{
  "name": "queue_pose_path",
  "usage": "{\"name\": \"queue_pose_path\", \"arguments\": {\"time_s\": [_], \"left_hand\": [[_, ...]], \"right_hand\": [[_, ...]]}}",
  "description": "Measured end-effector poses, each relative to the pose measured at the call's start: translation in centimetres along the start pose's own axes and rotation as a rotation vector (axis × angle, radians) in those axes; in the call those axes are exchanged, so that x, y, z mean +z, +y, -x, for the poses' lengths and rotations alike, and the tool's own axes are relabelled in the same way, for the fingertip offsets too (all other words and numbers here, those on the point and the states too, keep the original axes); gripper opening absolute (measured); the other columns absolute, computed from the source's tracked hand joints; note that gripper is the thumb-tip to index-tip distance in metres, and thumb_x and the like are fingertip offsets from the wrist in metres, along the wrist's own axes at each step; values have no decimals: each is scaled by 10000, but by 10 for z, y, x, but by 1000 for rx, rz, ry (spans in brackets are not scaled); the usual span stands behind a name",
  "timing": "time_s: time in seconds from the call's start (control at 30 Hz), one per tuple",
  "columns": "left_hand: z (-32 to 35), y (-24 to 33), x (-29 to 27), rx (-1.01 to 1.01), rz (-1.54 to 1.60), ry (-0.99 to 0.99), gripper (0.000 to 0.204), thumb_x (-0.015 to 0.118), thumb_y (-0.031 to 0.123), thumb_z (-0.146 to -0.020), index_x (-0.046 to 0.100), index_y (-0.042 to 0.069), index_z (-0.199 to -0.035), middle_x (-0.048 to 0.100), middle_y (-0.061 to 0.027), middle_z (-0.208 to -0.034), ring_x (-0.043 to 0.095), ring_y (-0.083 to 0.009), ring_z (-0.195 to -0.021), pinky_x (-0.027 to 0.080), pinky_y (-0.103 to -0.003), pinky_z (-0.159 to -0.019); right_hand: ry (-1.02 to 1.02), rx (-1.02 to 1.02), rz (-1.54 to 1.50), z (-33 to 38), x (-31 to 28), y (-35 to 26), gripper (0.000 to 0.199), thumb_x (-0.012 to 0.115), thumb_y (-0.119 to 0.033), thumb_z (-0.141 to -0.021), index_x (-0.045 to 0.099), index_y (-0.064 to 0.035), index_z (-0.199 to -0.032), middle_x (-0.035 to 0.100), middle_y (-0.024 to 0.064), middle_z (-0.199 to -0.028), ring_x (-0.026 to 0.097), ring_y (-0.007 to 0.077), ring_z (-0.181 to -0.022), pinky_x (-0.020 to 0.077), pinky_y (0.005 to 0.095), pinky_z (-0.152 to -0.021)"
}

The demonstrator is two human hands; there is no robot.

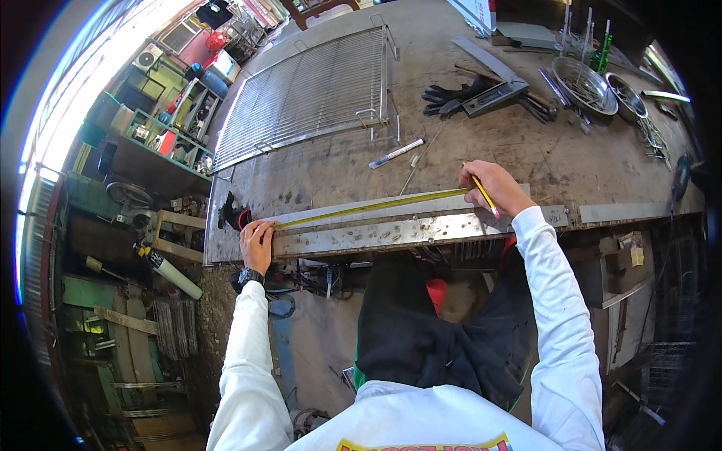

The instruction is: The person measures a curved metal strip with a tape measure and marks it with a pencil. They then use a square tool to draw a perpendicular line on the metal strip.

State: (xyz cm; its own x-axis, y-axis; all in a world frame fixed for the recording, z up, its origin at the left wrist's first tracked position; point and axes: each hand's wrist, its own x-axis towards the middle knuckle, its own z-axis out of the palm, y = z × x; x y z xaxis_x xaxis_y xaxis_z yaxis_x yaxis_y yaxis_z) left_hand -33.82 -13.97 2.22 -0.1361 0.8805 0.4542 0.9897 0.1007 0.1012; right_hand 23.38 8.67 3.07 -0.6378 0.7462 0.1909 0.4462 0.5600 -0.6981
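A yellow tape measure (368, 206) is stretched along a flat metal strip (331, 216) near the front edge of the workbench. My left hand (257, 246) is closed on its left end, fingers bent down at the strip. At the other end, my right hand (498, 188) grips a yellow pencil (485, 195) with a pink end, its fingers pressed by the tape and strip. Just left of my left hand lies a black and red item (235, 214) whose kind I cannot make out. The right fingertips are partly hidden.
A wire grill rack (308, 90) lies at the far left of the bench, with a marker (396, 153) nearby. Black gloves (451, 98), a metal square (498, 98) and metal bowls (583, 84) sit far right. A perforated metal bar (361, 236) runs along the front edge.
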Motion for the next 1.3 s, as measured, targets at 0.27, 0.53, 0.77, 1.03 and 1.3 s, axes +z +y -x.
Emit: {"name": "queue_pose_path", "arguments": {"time_s": [0.27,0.53,0.77,1.03,1.3], "left_hand": [[-16,95,-8,72,75,-30,158,740,229,-948,807,161,-1074,690,-58,-1086,621,-297,-1114,479,-444,-954],[-45,243,23,54,198,-50,134,740,273,-944,812,195,-1027,673,-21,-1038,606,-261,-1099,400,-451,-974],[-71,276,38,46,211,-153,139,734,284,-951,809,181,-1007,672,-29,-1038,600,-276,-1096,409,-463,-945],[-80,325,46,61,246,-275,169,736,285,-956,812,151,-1025,670,-27,-1016,605,-266,-1084,413,-455,-954],[-88,356,53,71,237,-306,162,737,289,-957,815,165,-1026,670,-20,-1003,604,-267,-1077,404,-453,-958]], "right_hand": [[-133,147,-26,36,-82,42,213,786,-13,-701,652,-18,-866,676,114,-781,655,237,-725,531,362,-710],[-78,375,185,123,-201,109,147,764,-38,-761,666,-23,-870,689,87,-781,664,210,-737,534,357,-717],[251,418,307,178,-227,117,130,743,-77,-879,714,-7,-985,709,85,-921,669,208,-920,505,331,-878],[460,565,279,242,-248,151,129,724,-76,-917,709,-9,-1027,718,58,-931,650,150,-902,512,303,-878],[530,560,376,250,-242,181,163,725,-109,-924,708,-21,-1059,742,120,-998,704,244,-936,542,346,-884]]}}
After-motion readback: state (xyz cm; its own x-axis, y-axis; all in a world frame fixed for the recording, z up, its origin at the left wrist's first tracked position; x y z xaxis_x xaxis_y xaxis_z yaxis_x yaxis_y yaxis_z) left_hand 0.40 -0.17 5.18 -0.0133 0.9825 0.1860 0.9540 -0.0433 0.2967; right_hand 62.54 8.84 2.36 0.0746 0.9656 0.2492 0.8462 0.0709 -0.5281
